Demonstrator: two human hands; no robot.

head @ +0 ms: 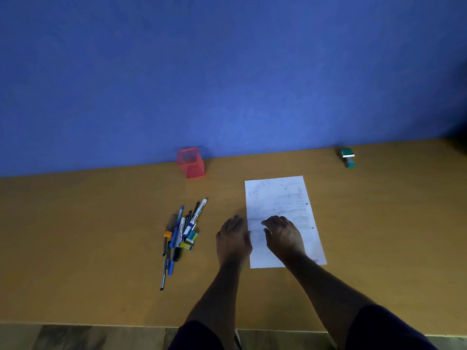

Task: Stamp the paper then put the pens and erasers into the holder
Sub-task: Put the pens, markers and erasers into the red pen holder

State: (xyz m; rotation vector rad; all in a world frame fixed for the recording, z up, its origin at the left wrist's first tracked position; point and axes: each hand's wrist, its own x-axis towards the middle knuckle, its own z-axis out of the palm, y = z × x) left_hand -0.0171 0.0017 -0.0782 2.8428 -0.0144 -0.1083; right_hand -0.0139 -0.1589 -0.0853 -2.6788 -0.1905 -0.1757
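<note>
Paper [280, 198] | under right hand [284, 236] fingers | left hand [233, 236] at edge

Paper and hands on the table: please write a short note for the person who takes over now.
Left hand: open, at the left edge of the paper.
Right hand: open, flat on the paper.
Stamp: far right by the wall, lying on its side, untouched.
Holder: red, by the wall, looks empty.
Pens and erasers: piled left of the paper.
Done: nothing visible. Left: stamp the paper, fill the holder.
</note>
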